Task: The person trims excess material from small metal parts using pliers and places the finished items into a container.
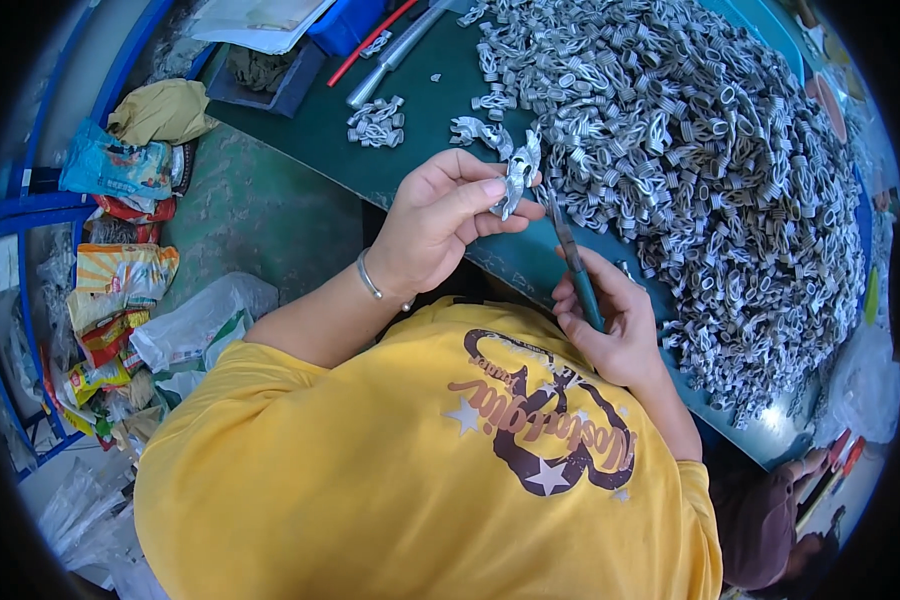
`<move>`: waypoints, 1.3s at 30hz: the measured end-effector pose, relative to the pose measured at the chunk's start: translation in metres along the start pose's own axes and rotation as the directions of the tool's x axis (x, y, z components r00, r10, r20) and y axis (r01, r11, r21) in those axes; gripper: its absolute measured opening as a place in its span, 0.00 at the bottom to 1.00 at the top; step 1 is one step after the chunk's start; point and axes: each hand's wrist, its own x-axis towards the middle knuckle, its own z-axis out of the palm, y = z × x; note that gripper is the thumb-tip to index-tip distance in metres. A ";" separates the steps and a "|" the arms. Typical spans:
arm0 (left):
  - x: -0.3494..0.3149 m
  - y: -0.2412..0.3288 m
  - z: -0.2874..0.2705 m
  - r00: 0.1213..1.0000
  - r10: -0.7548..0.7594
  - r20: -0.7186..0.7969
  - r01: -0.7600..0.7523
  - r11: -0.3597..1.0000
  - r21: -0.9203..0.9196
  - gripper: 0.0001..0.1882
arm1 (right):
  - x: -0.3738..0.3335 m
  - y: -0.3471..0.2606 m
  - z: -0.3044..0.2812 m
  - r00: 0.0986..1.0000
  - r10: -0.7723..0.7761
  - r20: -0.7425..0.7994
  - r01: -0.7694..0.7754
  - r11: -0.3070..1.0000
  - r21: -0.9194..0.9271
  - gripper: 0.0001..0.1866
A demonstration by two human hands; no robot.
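The left grip pinches a silver metal casting, its long axis slanting up-right in view, left of the green-handled tool that the right grip clasps.

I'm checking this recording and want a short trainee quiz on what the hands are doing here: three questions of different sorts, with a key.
1. What does the right hand hold?
a) a red rod
b) a green-handled tool
c) a plastic bag
2. True or false: the left hand holds a silver metal piece between thumb and fingers.
3. Fill in: in the picture, the large pile of looped metal pieces on the green tabletop lies mostly to the ____ of the left hand.

Key: 1. b; 2. true; 3. right.
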 end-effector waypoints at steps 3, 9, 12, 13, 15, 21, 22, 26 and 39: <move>-0.001 0.001 0.004 1.000 0.027 -0.010 -0.025 0.995 0.101 0.06 | 0.000 0.002 0.000 1.000 -0.013 -0.006 0.013 0.999 -0.045 0.28; -0.002 -0.003 0.005 0.981 0.180 0.072 -0.194 0.922 0.334 0.05 | 0.004 -0.002 -0.001 0.991 -0.131 -0.012 0.123 0.957 -0.262 0.30; -0.003 -0.004 0.007 0.972 0.216 0.089 -0.233 0.901 0.365 0.05 | 0.004 -0.005 -0.001 0.991 -0.133 -0.025 0.120 0.949 -0.290 0.30; -0.003 -0.003 0.007 0.970 0.221 0.096 -0.241 0.892 0.382 0.04 | 0.004 -0.006 -0.001 0.993 -0.115 -0.022 0.104 0.954 -0.283 0.30; -0.003 -0.003 0.008 0.968 0.226 0.105 -0.249 0.882 0.400 0.04 | 0.005 -0.007 -0.001 0.995 -0.097 -0.021 0.087 0.957 -0.275 0.31; -0.004 -0.010 0.013 0.954 0.276 0.116 -0.289 0.746 0.600 0.07 | 0.006 -0.012 0.003 0.991 -0.130 -0.044 0.110 0.944 -0.312 0.32; -0.003 -0.012 0.012 0.942 0.311 0.124 -0.319 0.722 0.614 0.08 | 0.006 -0.015 0.003 0.985 -0.165 -0.053 0.133 0.917 -0.375 0.32; -0.001 -0.014 0.010 0.915 0.371 0.158 -0.385 0.690 0.613 0.08 | 0.007 -0.013 0.000 0.986 -0.151 -0.064 0.106 0.885 -0.453 0.34; -0.003 -0.011 0.007 0.907 0.360 0.220 -0.392 0.523 0.757 0.08 | 0.008 -0.009 -0.001 0.976 -0.214 -0.046 0.163 0.852 -0.497 0.38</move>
